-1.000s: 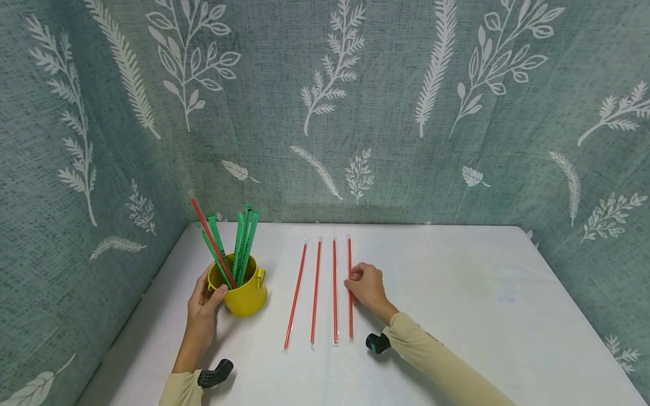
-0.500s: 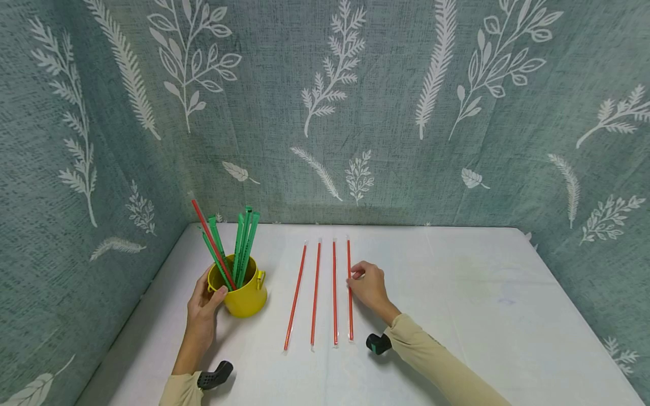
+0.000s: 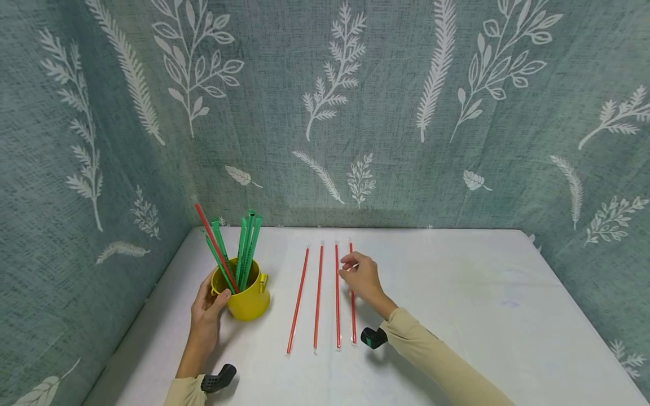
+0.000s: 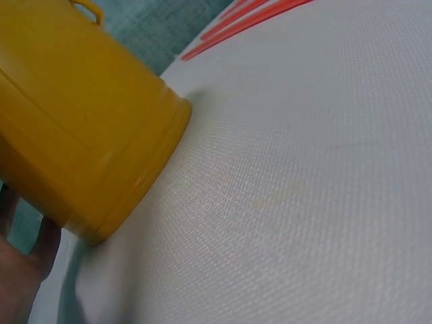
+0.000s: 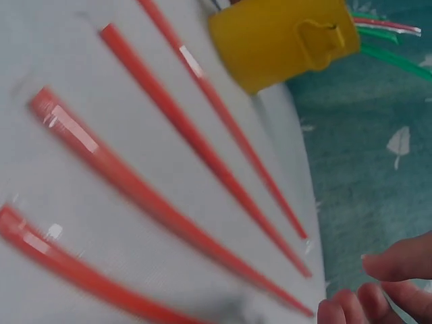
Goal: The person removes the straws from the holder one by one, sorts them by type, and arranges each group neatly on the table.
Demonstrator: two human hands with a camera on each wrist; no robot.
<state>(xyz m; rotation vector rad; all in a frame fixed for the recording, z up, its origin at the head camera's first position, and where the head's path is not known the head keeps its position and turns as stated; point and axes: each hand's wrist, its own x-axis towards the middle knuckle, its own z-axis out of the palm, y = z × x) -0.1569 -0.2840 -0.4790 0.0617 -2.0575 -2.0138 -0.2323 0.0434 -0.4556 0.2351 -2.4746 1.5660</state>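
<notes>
By the left hand [image 3: 205, 318] the yellow pot [image 3: 249, 304] is gripped, green straws [image 3: 241, 248] and one red straw [image 3: 216, 248] inside. Rightward, four red straws [image 3: 319, 296] are laid out — none lifted; the right hand [image 3: 363, 279], fingers parted, nothing held, has been shifted left across the nearest.

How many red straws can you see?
5. Four red straws lie in a row on the table, and one red straw leans in the yellow pot. Others could be hidden inside it.
</notes>
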